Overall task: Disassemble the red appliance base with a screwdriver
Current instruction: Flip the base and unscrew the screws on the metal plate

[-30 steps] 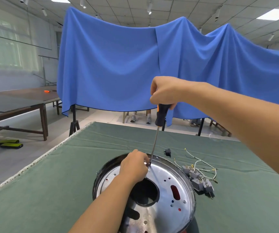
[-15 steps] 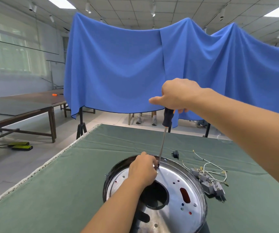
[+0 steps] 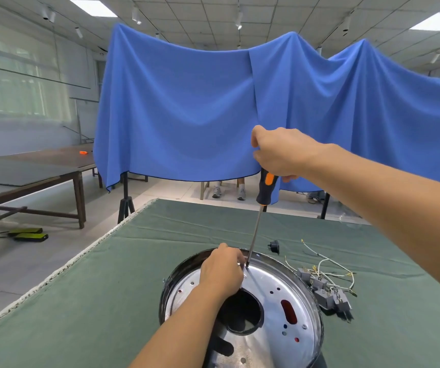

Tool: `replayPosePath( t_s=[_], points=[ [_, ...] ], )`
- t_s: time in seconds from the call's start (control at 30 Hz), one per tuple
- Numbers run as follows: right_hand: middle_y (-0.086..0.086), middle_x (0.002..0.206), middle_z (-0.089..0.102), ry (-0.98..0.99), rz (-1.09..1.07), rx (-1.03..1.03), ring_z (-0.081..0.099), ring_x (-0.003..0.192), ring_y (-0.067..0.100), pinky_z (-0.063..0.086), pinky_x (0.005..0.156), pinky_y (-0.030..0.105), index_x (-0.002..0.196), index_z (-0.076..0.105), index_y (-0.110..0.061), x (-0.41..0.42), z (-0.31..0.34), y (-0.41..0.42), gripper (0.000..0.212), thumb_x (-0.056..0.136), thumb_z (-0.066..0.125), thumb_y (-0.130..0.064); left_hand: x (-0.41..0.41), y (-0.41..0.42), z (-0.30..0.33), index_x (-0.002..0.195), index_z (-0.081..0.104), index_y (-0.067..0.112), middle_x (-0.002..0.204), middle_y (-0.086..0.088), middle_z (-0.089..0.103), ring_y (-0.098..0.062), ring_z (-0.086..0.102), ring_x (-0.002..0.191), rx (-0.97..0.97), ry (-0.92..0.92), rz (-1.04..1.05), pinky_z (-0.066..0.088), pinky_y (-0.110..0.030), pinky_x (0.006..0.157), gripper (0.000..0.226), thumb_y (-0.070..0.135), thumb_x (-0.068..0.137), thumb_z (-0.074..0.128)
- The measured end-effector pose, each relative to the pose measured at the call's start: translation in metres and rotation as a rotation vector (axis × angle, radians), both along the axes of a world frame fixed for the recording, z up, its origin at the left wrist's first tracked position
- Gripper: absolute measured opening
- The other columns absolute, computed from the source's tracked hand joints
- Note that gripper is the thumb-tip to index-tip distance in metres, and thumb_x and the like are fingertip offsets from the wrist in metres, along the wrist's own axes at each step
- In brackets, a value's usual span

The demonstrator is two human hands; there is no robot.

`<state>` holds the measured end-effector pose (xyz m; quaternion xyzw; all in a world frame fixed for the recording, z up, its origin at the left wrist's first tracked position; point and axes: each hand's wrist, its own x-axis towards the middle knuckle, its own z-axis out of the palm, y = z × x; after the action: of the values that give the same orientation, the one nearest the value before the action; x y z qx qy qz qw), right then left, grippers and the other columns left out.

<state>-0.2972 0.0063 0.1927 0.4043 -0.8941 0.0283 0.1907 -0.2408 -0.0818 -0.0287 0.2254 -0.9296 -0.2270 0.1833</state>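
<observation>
The appliance base [image 3: 274,296] lies on the green-covered table, showing a round silver metal plate with a dark central hole and red visible through small openings. My right hand [image 3: 280,152] grips the black-and-orange handle of a screwdriver [image 3: 256,221] held nearly upright, its tip down on the plate's far rim. My left hand [image 3: 223,272] rests on the plate with its fingers curled at the screwdriver tip; what they hold is hidden.
A bundle of grey connectors with white wires [image 3: 325,290] lies right of the base, and a small black part [image 3: 274,247] sits behind it. The green table cloth [image 3: 81,301] extends left. A blue curtain [image 3: 187,115] hangs behind, and a brown table [image 3: 27,171] stands far left.
My right hand has turned on the screwdriver handle, so the orange patch shows again. The tip stays at the same spot on the plate and my left hand stays beside it.
</observation>
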Motion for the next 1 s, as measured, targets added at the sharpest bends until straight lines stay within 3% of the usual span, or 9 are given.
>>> replayPosePath(
  t_s=[0.13, 0.3, 0.37, 0.47, 0.63, 0.7, 0.8, 0.9, 1.0],
  points=[
    [0.005, 0.089, 0.065, -0.267, 0.063, -0.006, 0.059, 0.062, 0.02, 0.051, 0.053, 0.028, 0.106, 0.047, -0.016, 0.006, 0.007, 0.003, 0.023, 0.084, 0.049, -0.021, -0.002, 0.0, 0.0, 0.094, 0.067, 0.025, 0.113, 0.0, 0.052, -0.023, 0.056, 0.097, -0.013, 0.008, 0.008, 0.041, -0.029, 0.073, 0.023, 0.009, 0.087, 0.052],
    [0.002, 0.064, 0.063, 0.075, -0.033, 0.005, 0.053, 0.038, 0.016, 0.032, 0.047, 0.025, 0.081, 0.053, -0.013, 0.003, -0.001, 0.004, 0.035, 0.093, 0.043, -0.044, -0.003, -0.002, -0.003, 0.1, 0.066, 0.023, 0.11, -0.001, 0.051, -0.024, 0.056, 0.095, -0.024, 0.007, 0.011, 0.043, -0.029, 0.074, 0.022, 0.009, 0.088, 0.054],
    [0.007, 0.081, 0.064, -0.019, 0.006, -0.012, 0.056, 0.05, 0.02, 0.042, 0.051, 0.028, 0.092, 0.05, -0.012, 0.003, 0.0, 0.004, 0.015, 0.092, 0.043, -0.026, -0.003, -0.003, -0.004, 0.103, 0.066, 0.022, 0.11, -0.002, 0.051, -0.025, 0.056, 0.095, -0.029, 0.009, 0.009, 0.042, -0.029, 0.074, 0.023, 0.01, 0.09, 0.052],
    [0.005, 0.084, 0.065, -0.21, 0.035, -0.034, 0.06, 0.061, 0.02, 0.05, 0.052, 0.028, 0.097, 0.054, -0.013, 0.008, 0.003, 0.007, 0.02, 0.081, 0.052, -0.025, -0.003, -0.002, -0.005, 0.106, 0.065, 0.022, 0.111, -0.001, 0.051, -0.024, 0.056, 0.095, -0.031, 0.019, -0.009, 0.041, -0.029, 0.073, 0.026, 0.011, 0.092, 0.045],
    [0.003, 0.066, 0.06, 0.052, -0.041, -0.036, 0.05, 0.042, 0.015, 0.03, 0.048, 0.025, 0.074, 0.049, -0.014, 0.002, -0.003, 0.008, 0.031, 0.093, 0.043, -0.037, -0.003, -0.002, -0.004, 0.103, 0.065, 0.025, 0.112, 0.001, 0.05, -0.022, 0.056, 0.096, -0.014, 0.021, -0.016, 0.036, -0.026, 0.072, 0.026, 0.012, 0.089, 0.047],
    [0.005, 0.077, 0.06, -0.048, 0.007, -0.047, 0.053, 0.052, 0.02, 0.038, 0.05, 0.027, 0.088, 0.047, -0.014, 0.0, -0.002, 0.008, 0.011, 0.091, 0.044, -0.024, -0.003, -0.001, -0.004, 0.104, 0.065, 0.025, 0.112, 0.001, 0.05, -0.022, 0.056, 0.097, -0.01, 0.019, -0.013, 0.036, -0.026, 0.072, 0.027, 0.012, 0.088, 0.048],
    [0.002, 0.088, 0.06, -0.256, 0.072, -0.084, 0.059, 0.067, 0.021, 0.05, 0.055, 0.03, 0.098, 0.046, -0.018, 0.002, -0.001, 0.012, 0.019, 0.083, 0.054, -0.026, -0.003, -0.002, -0.003, 0.103, 0.065, 0.025, 0.111, 0.0, 0.049, -0.022, 0.056, 0.097, -0.006, 0.013, -0.015, 0.037, -0.026, 0.072, 0.027, 0.012, 0.087, 0.048],
    [-0.002, 0.076, 0.065, -0.104, 0.055, -0.117, 0.058, 0.053, 0.015, 0.04, 0.052, 0.027, 0.09, 0.051, -0.02, 0.001, -0.006, 0.013, 0.025, 0.087, 0.052, -0.044, -0.004, -0.002, -0.004, 0.106, 0.064, 0.024, 0.113, 0.0, 0.049, -0.022, 0.056, 0.098, 0.007, 0.002, -0.022, 0.038, -0.026, 0.073, 0.027, 0.012, 0.088, 0.048],
    [0.007, 0.076, 0.069, -0.138, 0.097, -0.166, 0.062, 0.051, 0.02, 0.051, 0.056, 0.028, 0.091, 0.057, -0.012, 0.002, -0.004, 0.011, 0.016, 0.091, 0.047, -0.024, -0.004, 0.0, -0.003, 0.111, 0.062, 0.023, 0.118, -0.002, 0.05, -0.023, 0.055, 0.102, 0.018, -0.003, -0.026, 0.039, -0.025, 0.077, 0.029, 0.013, 0.088, 0.047]
  ],
)
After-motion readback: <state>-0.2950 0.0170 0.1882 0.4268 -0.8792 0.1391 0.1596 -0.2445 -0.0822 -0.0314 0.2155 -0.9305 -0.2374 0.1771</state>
